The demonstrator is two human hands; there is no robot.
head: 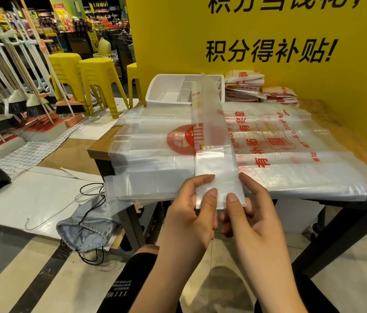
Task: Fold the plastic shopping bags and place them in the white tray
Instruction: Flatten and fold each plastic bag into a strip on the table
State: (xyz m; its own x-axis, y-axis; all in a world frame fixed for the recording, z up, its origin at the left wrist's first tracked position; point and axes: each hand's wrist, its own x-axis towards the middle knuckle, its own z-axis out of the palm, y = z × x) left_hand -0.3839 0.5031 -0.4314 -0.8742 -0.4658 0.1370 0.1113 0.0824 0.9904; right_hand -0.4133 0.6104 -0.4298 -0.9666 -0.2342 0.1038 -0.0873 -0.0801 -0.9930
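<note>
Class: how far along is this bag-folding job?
Done: one bag is folded into a long narrow strip. In hand: left hand and right hand pinch its near end. Left: finishing the fold, traying it; the white tray shows no folded bag, and a stack of flat bags waits on the table.

Bright even indoor light, sharp focus, wide-angle bowing at edges.

A clear plastic bag (209, 123), folded into a long narrow strip, is pinched at its near end between the fingers (212, 195) of both hands and stretches away from them. Below it, just beyond the fingertips, lies a flat pile of bags (291, 154) with red print. Further beyond the fingers stands the white tray (155, 84), divided into compartments.
</note>
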